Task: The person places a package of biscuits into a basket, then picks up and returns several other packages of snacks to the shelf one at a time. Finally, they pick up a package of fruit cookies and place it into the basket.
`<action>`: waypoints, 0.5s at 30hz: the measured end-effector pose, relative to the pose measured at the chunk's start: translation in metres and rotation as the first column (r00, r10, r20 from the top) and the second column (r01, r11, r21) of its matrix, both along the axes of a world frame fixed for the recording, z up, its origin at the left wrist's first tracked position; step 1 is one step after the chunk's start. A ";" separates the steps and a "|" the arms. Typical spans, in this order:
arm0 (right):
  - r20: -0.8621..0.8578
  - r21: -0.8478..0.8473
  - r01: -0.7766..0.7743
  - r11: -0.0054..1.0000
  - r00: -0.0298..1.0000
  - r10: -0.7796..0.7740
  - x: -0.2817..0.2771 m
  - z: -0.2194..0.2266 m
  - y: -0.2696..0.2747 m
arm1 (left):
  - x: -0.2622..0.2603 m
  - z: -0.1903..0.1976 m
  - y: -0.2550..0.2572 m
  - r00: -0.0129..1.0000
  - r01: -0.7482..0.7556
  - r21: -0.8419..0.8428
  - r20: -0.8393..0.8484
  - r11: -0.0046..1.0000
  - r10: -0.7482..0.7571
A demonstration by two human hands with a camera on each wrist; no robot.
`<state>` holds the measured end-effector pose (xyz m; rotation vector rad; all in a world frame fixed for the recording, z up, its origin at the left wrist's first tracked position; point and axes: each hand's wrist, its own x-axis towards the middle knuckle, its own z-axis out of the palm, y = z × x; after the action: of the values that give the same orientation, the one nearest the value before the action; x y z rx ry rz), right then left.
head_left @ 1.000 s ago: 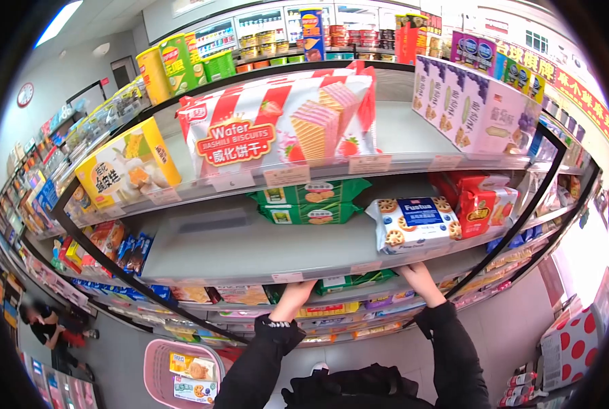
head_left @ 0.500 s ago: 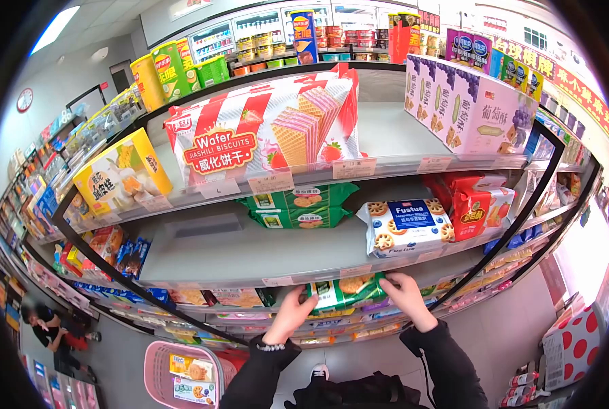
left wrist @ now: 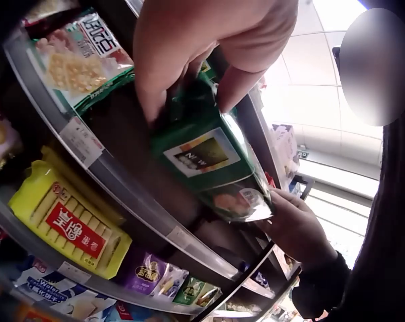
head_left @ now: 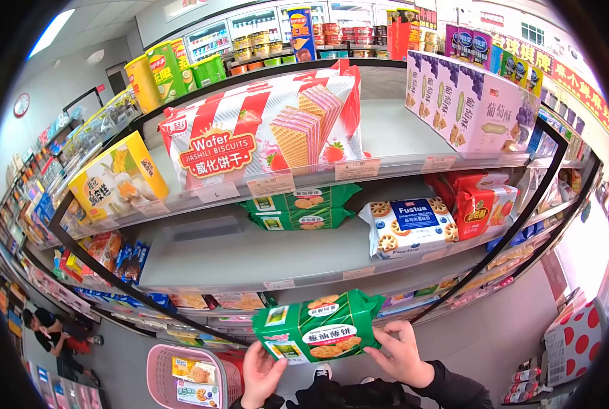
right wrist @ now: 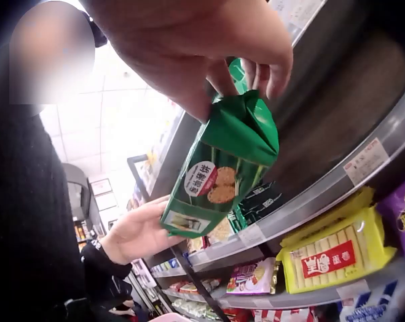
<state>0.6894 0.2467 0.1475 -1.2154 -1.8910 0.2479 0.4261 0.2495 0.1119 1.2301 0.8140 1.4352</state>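
Note:
Both hands hold a green biscuit packet (head_left: 316, 328) in front of the shelves, one at each end. My left hand (head_left: 260, 373) grips its left end, thumb on the near side. At the other end, my right hand (head_left: 405, 356) pinches the lower right corner. In the left wrist view, fingers and thumb of the left hand (left wrist: 212, 40) straddle the end of the packet (left wrist: 206, 157). From the right wrist, the right hand (right wrist: 195, 50) pinches the packet's folded green end (right wrist: 246, 127), with the left hand (right wrist: 138, 231) at the far end.
On the middle shelf (head_left: 202, 262) lie stacked green packets (head_left: 298, 208), a Fustua biscuit pack (head_left: 413, 227) and red packs (head_left: 476, 208). A large wafer bag (head_left: 270, 126) stands above. On the floor, a pink basket (head_left: 160, 382) contains two packs. Someone sits at the lower left (head_left: 49, 334).
The green packet has come out from the lower shelf between both hands and moved back toward my body. Its printed front now faces up. The hands have drawn closer to me with it.

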 end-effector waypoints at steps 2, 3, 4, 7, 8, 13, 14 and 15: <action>-0.062 0.124 -0.002 0.992 0.998 0.009 -0.005 0.010 0.006 | -0.002 0.018 0.010 0.999 -0.039 0.120 0.014 0.992 0.037; -0.062 0.126 0.003 0.992 0.998 0.005 -0.008 0.020 0.013 | -0.004 0.025 0.018 0.998 -0.053 0.182 -0.006 0.982 0.055; 0.005 0.241 0.043 0.970 0.999 -0.046 -0.010 0.034 0.023 | -0.007 0.032 0.027 0.997 -0.065 0.244 -0.024 0.968 0.073; 0.010 0.384 0.081 0.920 0.996 -0.092 -0.018 0.056 0.052 | -0.012 0.055 0.058 0.994 -0.039 0.352 -0.084 0.935 0.073; -0.044 0.404 0.082 0.911 0.997 -0.071 -0.020 0.057 0.062 | -0.015 0.061 0.068 0.989 -0.043 0.342 -0.120 0.939 0.088; -0.149 0.175 0.137 0.975 0.982 -0.112 -0.035 0.052 0.097 | -0.012 0.075 0.115 0.966 -0.043 0.379 -0.219 0.924 0.135; -0.155 0.109 0.157 0.982 0.978 -0.139 -0.038 0.053 0.100 | -0.010 0.075 0.124 0.966 -0.045 0.347 -0.225 0.937 0.130; -0.120 0.208 0.183 0.961 0.980 -0.160 -0.041 0.060 0.102 | -0.009 0.076 0.132 0.972 -0.033 0.342 -0.208 0.939 0.110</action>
<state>0.6485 0.3483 0.2074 -1.1846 -1.6649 0.0069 0.4172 0.3819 0.1877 1.6617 0.7913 1.5576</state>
